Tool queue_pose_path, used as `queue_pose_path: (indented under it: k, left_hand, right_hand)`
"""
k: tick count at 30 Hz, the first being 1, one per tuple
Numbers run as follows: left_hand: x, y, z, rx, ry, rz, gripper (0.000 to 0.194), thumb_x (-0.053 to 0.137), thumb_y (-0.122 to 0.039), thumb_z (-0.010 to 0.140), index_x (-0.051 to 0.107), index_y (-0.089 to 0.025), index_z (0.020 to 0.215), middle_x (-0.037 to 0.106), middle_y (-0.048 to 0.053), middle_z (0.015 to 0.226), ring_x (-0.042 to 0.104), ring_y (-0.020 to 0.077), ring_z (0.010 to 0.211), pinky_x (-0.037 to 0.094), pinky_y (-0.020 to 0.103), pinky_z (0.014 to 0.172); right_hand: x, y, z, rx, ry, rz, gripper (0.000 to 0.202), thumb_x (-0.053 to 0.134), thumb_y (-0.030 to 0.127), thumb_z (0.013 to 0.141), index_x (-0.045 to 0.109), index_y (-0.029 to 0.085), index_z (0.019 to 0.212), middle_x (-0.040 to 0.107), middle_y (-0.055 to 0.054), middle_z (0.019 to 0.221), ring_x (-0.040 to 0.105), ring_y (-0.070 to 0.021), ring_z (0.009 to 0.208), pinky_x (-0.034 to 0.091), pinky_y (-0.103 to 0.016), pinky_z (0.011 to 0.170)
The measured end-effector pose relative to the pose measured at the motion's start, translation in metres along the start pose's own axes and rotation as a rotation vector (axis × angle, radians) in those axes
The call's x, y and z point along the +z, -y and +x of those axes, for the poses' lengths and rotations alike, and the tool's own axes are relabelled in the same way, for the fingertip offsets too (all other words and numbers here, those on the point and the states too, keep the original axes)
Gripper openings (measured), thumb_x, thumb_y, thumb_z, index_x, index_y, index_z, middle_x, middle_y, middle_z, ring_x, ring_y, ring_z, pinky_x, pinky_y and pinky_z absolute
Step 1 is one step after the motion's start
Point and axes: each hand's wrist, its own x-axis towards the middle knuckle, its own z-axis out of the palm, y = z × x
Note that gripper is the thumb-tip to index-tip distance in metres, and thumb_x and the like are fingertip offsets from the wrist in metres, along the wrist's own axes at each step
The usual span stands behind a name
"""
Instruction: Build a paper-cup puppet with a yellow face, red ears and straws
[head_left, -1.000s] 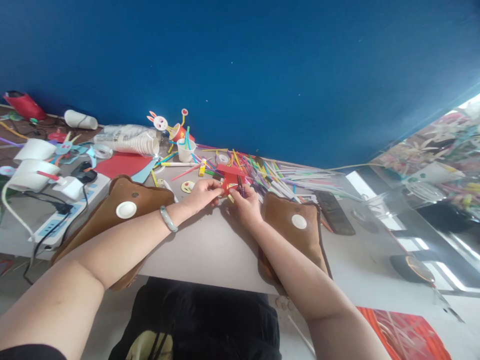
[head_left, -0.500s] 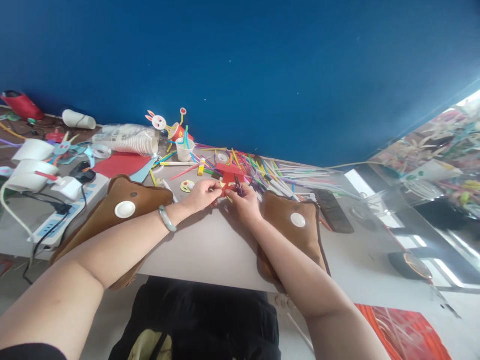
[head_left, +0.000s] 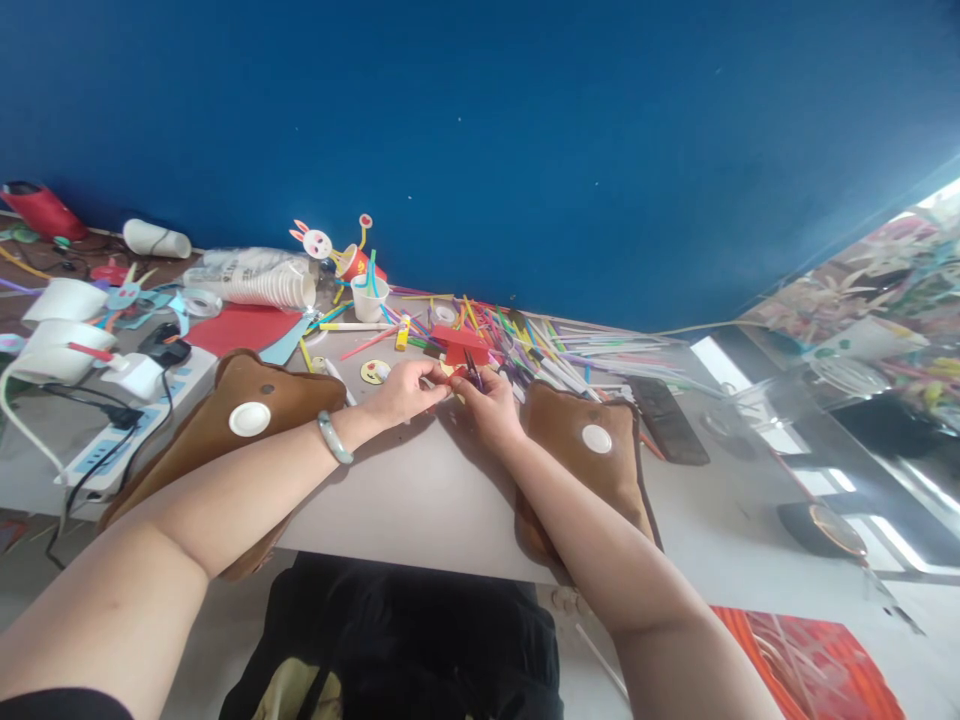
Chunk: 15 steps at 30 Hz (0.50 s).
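My left hand [head_left: 409, 392], with a pale bangle [head_left: 334, 438] at the wrist, pinches a small red paper piece at the middle of the table. My right hand [head_left: 489, 402] is closed around dark scissors [head_left: 473, 370], and its thumb meets the same red piece. The fingertips of both hands nearly touch. Just behind them lies a larger red paper [head_left: 459, 344]. A round yellow paper face [head_left: 375, 372] rests left of my left hand, and a yellow glue stick [head_left: 403, 333] is behind it.
Brown cushions [head_left: 589, 460] lie under both forearms. Colourful pipe cleaners [head_left: 555, 350] spread along the wall. A white cup [head_left: 370, 298], a power strip [head_left: 112, 440] and a dark phone [head_left: 666, 420] surround the work area.
The small red piece between my fingers has turned slightly, and the scissors are tilted a little more to the left. Both arms stay nearly in place.
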Motion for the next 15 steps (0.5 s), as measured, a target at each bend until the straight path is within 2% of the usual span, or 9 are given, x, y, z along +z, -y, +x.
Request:
queue_pose_path:
  k: [8, 15]
  left_hand:
    - [-0.0002, -0.0016, 0.0, -0.064, 0.02, -0.012, 0.014, 0.067, -0.03, 0.08, 0.065, -0.017, 0.076, 0.059, -0.002, 0.048, 0.055, 0.0115, 0.041, 0.04, 0.021, 0.042]
    - [0.0002, -0.0045, 0.0002, -0.09, 0.029, -0.047, 0.009, 0.064, -0.023, 0.08, 0.063, -0.016, 0.074, 0.058, -0.002, 0.047, 0.055, 0.0109, 0.041, 0.042, 0.02, 0.041]
  right_hand:
    - [-0.0018, -0.0061, 0.002, 0.055, 0.003, 0.011, 0.028, 0.072, 0.047, 0.073, 0.063, 0.02, 0.074, 0.05, 0.005, 0.057, 0.042, -0.0101, 0.05, 0.037, -0.024, 0.048]
    - [-0.0031, -0.0105, 0.0043, 0.098, 0.003, 0.05, 0.03, 0.075, 0.049, 0.07, 0.063, 0.022, 0.076, 0.048, 0.006, 0.053, 0.041, -0.0099, 0.045, 0.038, -0.025, 0.044]
